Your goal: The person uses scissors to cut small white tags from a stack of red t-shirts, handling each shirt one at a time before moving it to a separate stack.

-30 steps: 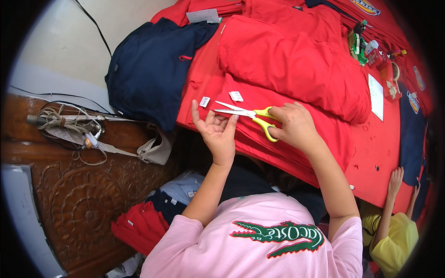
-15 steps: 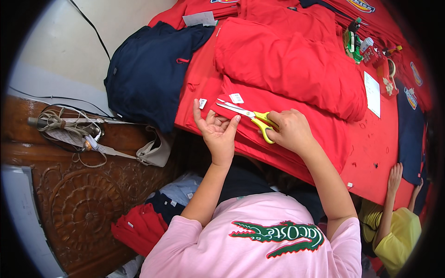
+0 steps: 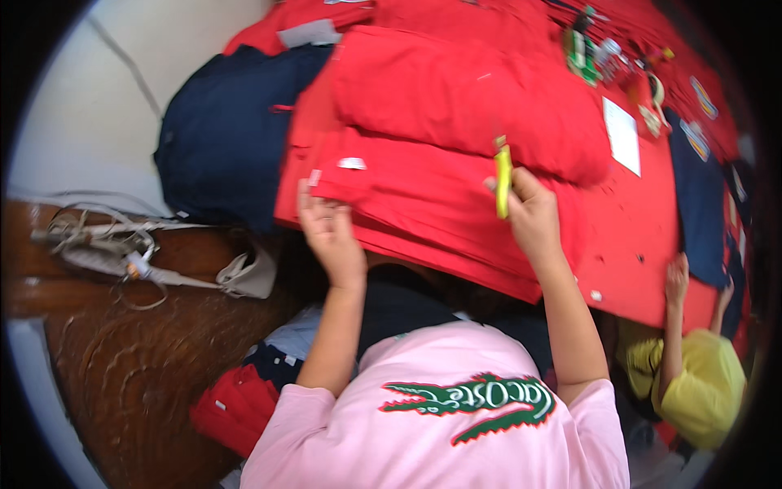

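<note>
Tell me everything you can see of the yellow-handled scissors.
The scissors show bright yellow handles, plastic by their look, seen nearly edge-on as a slim strip running up the picture. The right hand grips them, over folded red cloth in this view. The blades cannot be made out in the blur.

**Red Table (image 3: 623, 269): Surface Load**

Folded red garments (image 3: 444, 183) are stacked along the near edge. A navy garment (image 3: 694, 204) is laid at the right. A white sheet (image 3: 621, 137) is placed between them. Farther back, a green object (image 3: 581, 59) and a tape roll (image 3: 656, 90) are grouped. Small dark scraps (image 3: 640, 258) are scattered nearby the front.
</note>
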{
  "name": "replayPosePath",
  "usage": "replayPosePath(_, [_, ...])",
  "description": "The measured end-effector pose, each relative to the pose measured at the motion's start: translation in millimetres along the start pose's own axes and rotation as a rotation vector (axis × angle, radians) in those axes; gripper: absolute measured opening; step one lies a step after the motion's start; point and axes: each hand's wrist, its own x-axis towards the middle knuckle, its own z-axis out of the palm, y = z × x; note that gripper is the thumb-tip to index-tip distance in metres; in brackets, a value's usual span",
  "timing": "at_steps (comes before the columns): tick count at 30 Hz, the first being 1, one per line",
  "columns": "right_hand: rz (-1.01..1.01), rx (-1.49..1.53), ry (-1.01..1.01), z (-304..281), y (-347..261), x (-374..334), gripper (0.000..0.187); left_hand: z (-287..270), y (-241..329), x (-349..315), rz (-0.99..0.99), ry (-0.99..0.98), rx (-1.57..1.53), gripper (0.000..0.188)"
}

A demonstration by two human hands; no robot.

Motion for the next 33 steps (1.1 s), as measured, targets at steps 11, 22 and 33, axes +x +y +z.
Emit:
replayPosePath(11, [0.358, 0.087, 0.503, -172.2, 66.1, -149.7, 0.02, -49.5, -16.5, 35.3, 0.224, -0.01, 0.665, 0.026])
replayPosePath(22, [0.149, -0.47, 0.303, -108.9, 69.5, -140.2, 0.032, -67.7, -9.7, 63.1, -0.111, 0.091, 0.407, 0.029])
replayPosePath(33, [0.339, 0.403, -0.158, -176.5, 36.7, -81.8, 0.038, -78.5, 29.9, 134.0, -0.722, -0.38, 0.053, 0.035])
